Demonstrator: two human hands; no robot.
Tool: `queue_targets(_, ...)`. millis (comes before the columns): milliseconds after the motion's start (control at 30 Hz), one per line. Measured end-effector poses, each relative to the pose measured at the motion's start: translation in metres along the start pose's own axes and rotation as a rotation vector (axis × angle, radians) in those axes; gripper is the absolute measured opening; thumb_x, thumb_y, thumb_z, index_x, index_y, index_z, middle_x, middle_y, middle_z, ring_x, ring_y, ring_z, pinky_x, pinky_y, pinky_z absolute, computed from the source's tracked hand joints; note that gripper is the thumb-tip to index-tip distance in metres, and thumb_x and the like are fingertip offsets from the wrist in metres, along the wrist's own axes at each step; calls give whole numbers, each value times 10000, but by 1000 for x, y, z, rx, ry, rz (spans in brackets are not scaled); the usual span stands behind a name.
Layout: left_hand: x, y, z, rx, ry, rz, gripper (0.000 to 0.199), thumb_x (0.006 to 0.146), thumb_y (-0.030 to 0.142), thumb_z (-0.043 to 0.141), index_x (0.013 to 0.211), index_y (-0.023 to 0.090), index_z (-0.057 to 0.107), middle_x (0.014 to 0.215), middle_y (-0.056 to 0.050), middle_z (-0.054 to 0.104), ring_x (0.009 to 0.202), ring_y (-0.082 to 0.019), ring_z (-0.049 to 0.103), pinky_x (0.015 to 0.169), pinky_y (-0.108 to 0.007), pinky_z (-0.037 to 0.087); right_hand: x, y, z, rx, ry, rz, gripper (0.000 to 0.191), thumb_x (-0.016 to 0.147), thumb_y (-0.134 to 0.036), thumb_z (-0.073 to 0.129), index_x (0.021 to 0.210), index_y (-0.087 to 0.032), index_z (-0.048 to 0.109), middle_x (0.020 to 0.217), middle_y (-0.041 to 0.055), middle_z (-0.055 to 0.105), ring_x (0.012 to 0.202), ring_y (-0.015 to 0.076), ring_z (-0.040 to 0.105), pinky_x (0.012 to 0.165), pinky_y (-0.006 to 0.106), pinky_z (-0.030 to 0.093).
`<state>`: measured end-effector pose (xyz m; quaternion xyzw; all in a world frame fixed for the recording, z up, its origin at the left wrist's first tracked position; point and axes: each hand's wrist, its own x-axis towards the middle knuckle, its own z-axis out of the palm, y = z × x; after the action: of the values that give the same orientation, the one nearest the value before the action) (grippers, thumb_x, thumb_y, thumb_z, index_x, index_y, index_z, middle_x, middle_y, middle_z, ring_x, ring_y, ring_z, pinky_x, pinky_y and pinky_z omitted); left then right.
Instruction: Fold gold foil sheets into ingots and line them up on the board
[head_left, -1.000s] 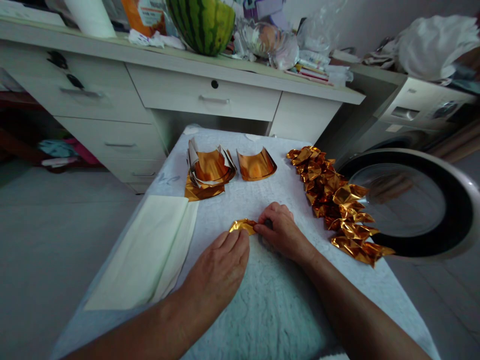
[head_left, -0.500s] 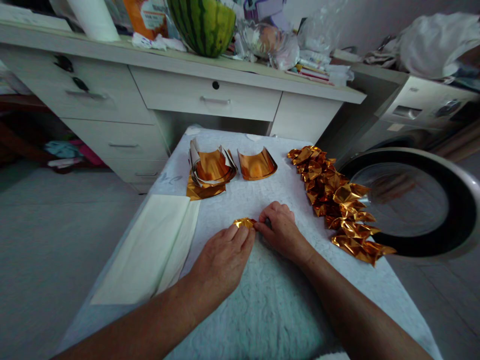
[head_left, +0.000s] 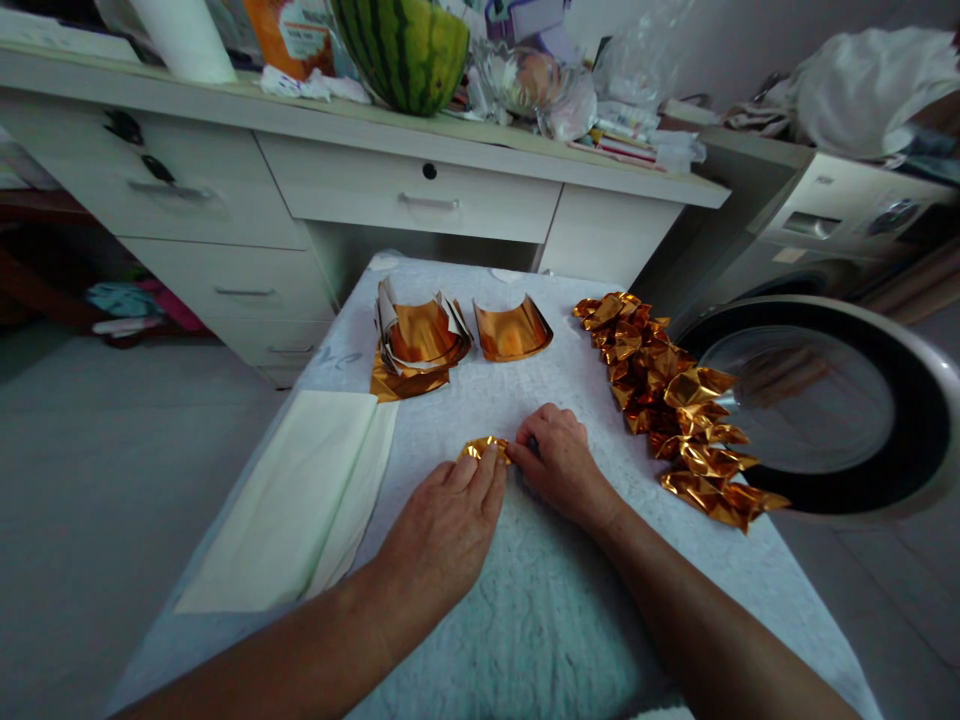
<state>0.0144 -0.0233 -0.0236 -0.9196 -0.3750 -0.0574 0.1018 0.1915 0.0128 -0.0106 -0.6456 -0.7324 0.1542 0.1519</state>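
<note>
A small gold foil piece (head_left: 484, 447) lies on the cloth-covered table under the fingertips of my left hand (head_left: 446, 520), whose fingers press together on it. My right hand (head_left: 561, 460) pinches the foil's right end between thumb and finger. Beyond them stand a stack of curved gold sheets (head_left: 421, 335) and, beside it, a smaller curved gold sheet pile (head_left: 513, 330). Folded gold foil pieces (head_left: 664, 395) form a long row on the right. Pale paper sheets (head_left: 289, 500) lie flat at the left.
The table (head_left: 600, 600) has a light blue cover. Behind it is a white drawer desk (head_left: 420, 190) holding a cut watermelon (head_left: 409, 50), a paper roll (head_left: 184, 40) and plastic bags. At the right, a washing machine's round door (head_left: 810, 400) stands open beside the table.
A little more of the gold foil shows above my left fingers, which have shifted slightly. My right hand stays nearly in place at the foil's end.
</note>
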Motion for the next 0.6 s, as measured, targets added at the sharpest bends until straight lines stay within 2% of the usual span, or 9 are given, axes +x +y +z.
queue_targets(200, -1, -1, 4, 17, 62, 29, 463, 859, 19, 397, 1290, 30, 567, 1349, -195, 603, 1204, -285, 595, 976, -423, 520, -2, 2, 1, 45, 30, -43, 20, 868, -205, 643, 880, -197, 631, 946, 44, 584, 911, 210, 475, 787, 329, 308)
queue_targets(433, -3, 2, 8, 66, 63, 28, 486, 838, 13, 389, 1284, 19, 582, 1357, -202, 596, 1229, -276, 590, 1018, -390, 516, -2, 0, 1, 56, -30, -166, 211, 899, -88, 505, 898, -209, 678, 934, 45, 612, 906, 212, 458, 785, 343, 299)
queue_targets(600, -5, 5, 2, 97, 8, -23, 514, 814, 4, 392, 1281, 37, 605, 1364, -184, 597, 1245, -267, 583, 1022, -373, 517, -6, -7, -1, 50, -13, -155, 155, 895, -131, 528, 880, -203, 665, 921, 41, 612, 896, 209, 465, 788, 354, 308)
